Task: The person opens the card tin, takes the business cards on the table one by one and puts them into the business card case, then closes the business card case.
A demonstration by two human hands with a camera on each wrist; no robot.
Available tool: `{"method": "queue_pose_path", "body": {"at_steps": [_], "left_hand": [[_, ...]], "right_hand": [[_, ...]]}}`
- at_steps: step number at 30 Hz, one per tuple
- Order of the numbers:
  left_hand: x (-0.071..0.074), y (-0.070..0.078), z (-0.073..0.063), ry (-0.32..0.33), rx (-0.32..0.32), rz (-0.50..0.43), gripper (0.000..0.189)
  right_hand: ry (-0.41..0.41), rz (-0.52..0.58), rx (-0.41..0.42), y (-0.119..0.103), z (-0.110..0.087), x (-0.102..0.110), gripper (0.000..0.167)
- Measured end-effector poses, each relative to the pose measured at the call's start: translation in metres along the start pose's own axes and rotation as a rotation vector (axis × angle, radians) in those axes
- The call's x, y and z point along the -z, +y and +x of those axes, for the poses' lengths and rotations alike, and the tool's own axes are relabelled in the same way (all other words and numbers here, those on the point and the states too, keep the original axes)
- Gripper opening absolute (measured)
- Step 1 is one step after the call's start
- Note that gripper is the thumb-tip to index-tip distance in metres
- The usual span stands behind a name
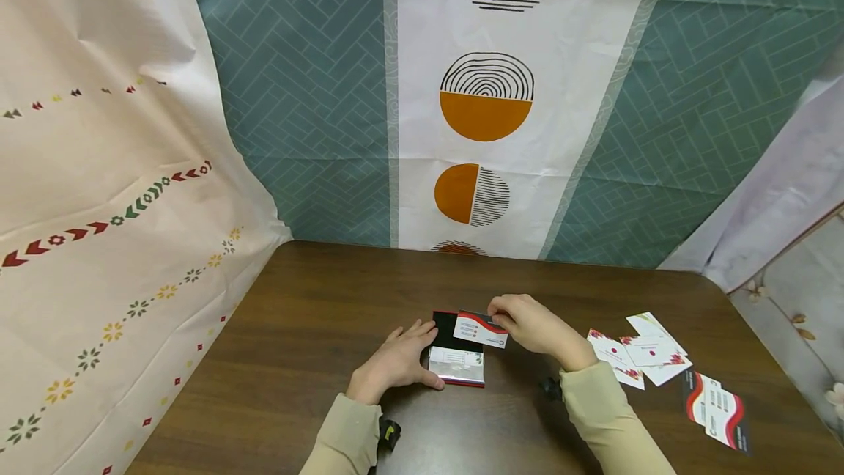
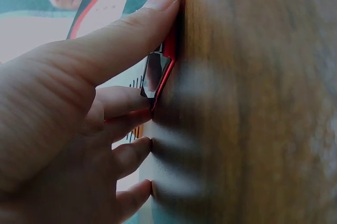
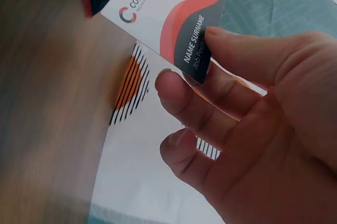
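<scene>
A card case (image 1: pixel 456 366) lies opened on the table, with red edges, a black lid side and a silvery lower side bearing a white card with a green mark. My left hand (image 1: pixel 395 363) rests at its left side, fingers spread and mostly straight. The left thumb (image 2: pixel 131 32) lies along the case's near edge, while other fingertips touch the tabletop. Between thumb and fingers, my right hand (image 1: pixel 530 325) pinches the dark corner of a white, red and black business card (image 3: pixel 174 19). That card is tilted and overlaps the case's upper right in the head view.
On the right of the brown wooden table (image 1: pixel 316 314) lie several white cards with red floral corners (image 1: pixel 649 350). Nearer the right edge, red, white and black business cards (image 1: pixel 715 410) overlap each other. Patterned cloth (image 1: pixel 484 167) hangs behind the table.
</scene>
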State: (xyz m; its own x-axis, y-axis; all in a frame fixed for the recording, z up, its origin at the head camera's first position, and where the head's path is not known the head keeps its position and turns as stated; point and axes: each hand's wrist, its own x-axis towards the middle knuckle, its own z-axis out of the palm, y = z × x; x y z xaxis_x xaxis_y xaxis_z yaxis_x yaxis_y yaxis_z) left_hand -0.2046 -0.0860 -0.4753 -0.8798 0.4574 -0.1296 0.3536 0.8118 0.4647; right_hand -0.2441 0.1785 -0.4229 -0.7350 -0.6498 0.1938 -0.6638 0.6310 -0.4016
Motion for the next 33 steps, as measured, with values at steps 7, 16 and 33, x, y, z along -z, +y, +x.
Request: {"method": "queue_pose_path", "body": {"at_steps": [7, 16, 33], "left_hand": [[0.001, 0.000, -0.001, 0.005, -0.007, -0.013, 0.095], [0.002, -0.001, -0.001, 0.012, -0.019, -0.004, 0.096], [0.002, -0.001, -0.001, 0.012, -0.023, -0.003, 0.096]], "right_hand": [[0.014, 0.052, -0.041, -0.005, 0.012, -0.009, 0.006], [-0.002, 0.087, -0.070, -0.004, 0.016, -0.017, 0.005], [-0.040, 0.065, -0.087, -0.003, 0.019, -0.025, 0.006]]}}
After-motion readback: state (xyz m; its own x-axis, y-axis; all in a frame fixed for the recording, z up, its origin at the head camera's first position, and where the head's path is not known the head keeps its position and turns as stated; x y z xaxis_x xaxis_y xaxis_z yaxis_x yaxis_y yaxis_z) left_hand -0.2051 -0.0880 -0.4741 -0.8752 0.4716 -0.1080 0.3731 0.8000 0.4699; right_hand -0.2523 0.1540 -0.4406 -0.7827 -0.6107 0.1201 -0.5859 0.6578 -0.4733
